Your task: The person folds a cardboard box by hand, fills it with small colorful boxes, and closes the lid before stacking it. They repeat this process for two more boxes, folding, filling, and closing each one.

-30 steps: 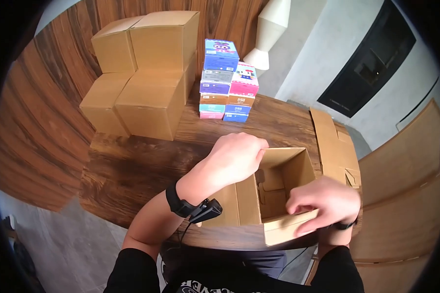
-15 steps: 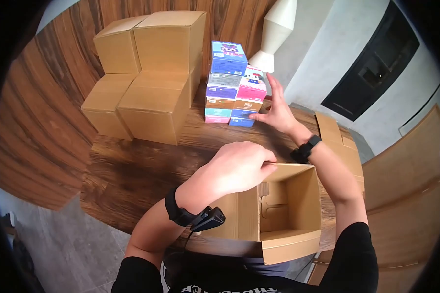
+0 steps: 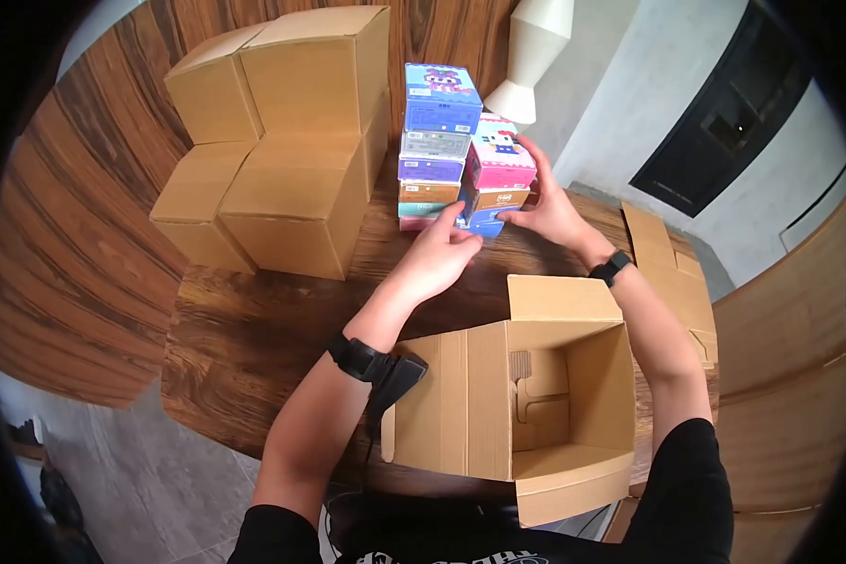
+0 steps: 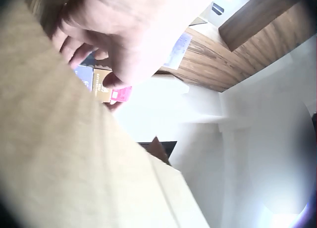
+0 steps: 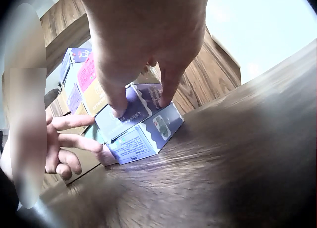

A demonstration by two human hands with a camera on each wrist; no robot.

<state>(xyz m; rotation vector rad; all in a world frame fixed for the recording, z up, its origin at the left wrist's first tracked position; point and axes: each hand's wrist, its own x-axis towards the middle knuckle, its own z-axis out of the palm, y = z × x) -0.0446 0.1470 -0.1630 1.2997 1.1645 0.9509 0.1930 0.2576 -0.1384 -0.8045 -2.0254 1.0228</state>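
Observation:
Two stacks of small coloured boxes stand side by side; the left stack (image 3: 432, 169) is taller, and a pink box (image 3: 503, 176) tops the right one. My right hand (image 3: 553, 218) curls round the right stack's side, thumb at its front. In the right wrist view, thumb and fingers of the right hand (image 5: 143, 44) pinch a blue box (image 5: 141, 108) just above the bottom one. The left hand (image 3: 439, 258) has its fingers at the gap between the stacks, extended and touching the boxes' low front. An open carton (image 3: 487, 399) lies nearer my body, its inside showing no contents.
Several larger cardboard boxes (image 3: 291, 188) are stacked at the back left. Flattened cardboard (image 3: 667, 273) rests along the table's right side. A white lamp (image 3: 536, 52) stands behind the small boxes. The carton's flaps stick out toward the back, left and front.
My left hand has let go of the carton's flap and moved forward to the small boxes. The right hand went from the carton to the right stack, which now stands slightly apart from the left.

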